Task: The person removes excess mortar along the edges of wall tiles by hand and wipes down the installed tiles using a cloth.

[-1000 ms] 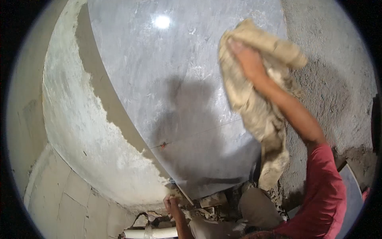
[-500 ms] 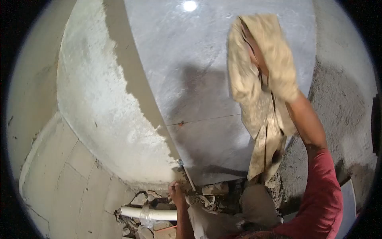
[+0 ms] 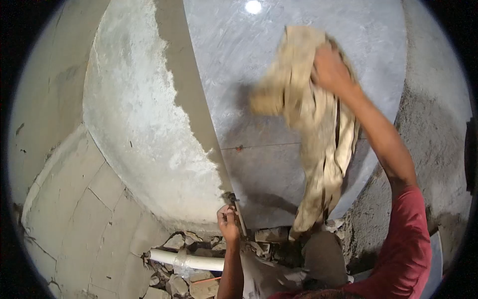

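My right hand (image 3: 329, 67) grips the upper part of a large, crumpled beige cloth (image 3: 311, 129), which looks dusty. The cloth hangs in long folds in front of the grey wall panel (image 3: 264, 174), its left flap blurred by motion and its lower end down by my knee. Near the panel's lower left corner, my left hand (image 3: 228, 223) has its fingers curled together; what they hold, if anything, is too small to make out. Just above those fingertips is a small dark piece (image 3: 231, 198), with a thin pale rod (image 3: 241, 222) running down beside the hand.
Broken rubble (image 3: 177, 284) lies along the foot of the wall, with a white pipe (image 3: 186, 260) crossing it. White plaster (image 3: 144, 134) covers the wall left of the panel. Rough grey cement (image 3: 428, 129) is on the right. A bright light reflects on the panel.
My right hand has swung the cloth, so its upper part now spreads out to the left. My left hand has moved up and slightly right, toward the small dark piece.
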`<state>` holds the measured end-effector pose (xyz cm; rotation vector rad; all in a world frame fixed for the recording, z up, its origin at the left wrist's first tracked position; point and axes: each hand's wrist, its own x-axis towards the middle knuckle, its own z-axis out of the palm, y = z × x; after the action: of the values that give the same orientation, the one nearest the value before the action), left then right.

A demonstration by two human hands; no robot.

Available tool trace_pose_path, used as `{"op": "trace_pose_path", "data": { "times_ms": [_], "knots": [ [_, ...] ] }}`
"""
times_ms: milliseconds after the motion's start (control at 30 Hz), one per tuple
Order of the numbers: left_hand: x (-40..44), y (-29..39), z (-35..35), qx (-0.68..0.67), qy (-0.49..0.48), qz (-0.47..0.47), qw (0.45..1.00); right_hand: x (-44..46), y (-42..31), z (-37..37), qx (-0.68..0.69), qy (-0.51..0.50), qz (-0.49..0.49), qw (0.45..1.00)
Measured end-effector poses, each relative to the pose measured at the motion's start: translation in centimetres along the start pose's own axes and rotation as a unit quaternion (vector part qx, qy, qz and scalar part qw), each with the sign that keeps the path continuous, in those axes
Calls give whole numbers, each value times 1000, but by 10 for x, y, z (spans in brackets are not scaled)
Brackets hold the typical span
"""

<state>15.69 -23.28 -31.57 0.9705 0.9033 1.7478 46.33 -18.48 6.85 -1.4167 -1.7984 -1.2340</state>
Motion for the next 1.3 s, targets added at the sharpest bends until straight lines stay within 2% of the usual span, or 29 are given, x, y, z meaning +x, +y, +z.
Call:
{"op": "trace_pose_path", "data": {
  "times_ms": [33,67,133,167,267,367,433,500,533,600,700,767,800,867,900,933,1067,1100,1200,1233,1267,1300],
  "knots": [
    [-1,0,4,-16,-8,-5,1000,22,3,-3,32,88,-44,995],
    [-1,-4,7,-3,-17,11,1000,43,1,-4,43,129,-80,987],
    [6,-20,17,20,-36,49,998,73,-18,2,41,168,-142,975],
    [6,-23,24,20,-32,33,999,77,-29,12,33,160,-164,973],
    [3,-13,40,8,-40,18,999,49,-59,42,20,76,-248,966],
    [-2,-15,27,52,-16,35,998,1,-54,44,-4,-109,-311,944],
    [-1,-16,11,47,-6,28,998,8,-41,26,-71,-159,-288,942],
    [-7,-11,-10,7,-17,-17,1000,36,-40,-10,-39,-124,-194,972],
    [-8,-5,-10,-1,-7,-6,1000,54,-28,-8,19,-38,-175,984],
    [-7,6,4,-23,8,19,1000,88,-40,-16,88,131,-217,963],
    [1,-4,14,15,-31,31,999,93,-80,15,34,123,-233,964],
    [-3,-5,24,9,-34,2,999,68,-109,41,55,73,-284,954],
    [-4,-3,27,7,-36,-10,999,44,-117,51,327,-28,-210,921],
    [-9,2,24,36,-37,12,999,32,-111,48,395,-95,-195,893],
    [-9,-3,19,39,-36,12,999,39,-100,34,202,-60,-262,942],
    [-10,-7,14,43,-36,12,998,49,-91,21,1,-22,-315,949],
    [-8,-22,9,-2,-37,-8,999,108,-71,-5,76,77,-221,969],
    [-8,-25,12,-5,-47,-5,999,110,-72,8,36,251,-293,922],
    [-7,-18,28,5,-55,-13,998,73,-71,8,44,149,-357,921],
    [-8,-19,27,8,-59,-18,998,70,-58,12,52,121,-343,930],
    [-10,-22,26,10,-59,-24,998,75,-48,-2,42,76,-261,961],
    [-12,-26,20,17,-63,33,997,85,-39,-28,35,31,-176,983]
  ]
}}
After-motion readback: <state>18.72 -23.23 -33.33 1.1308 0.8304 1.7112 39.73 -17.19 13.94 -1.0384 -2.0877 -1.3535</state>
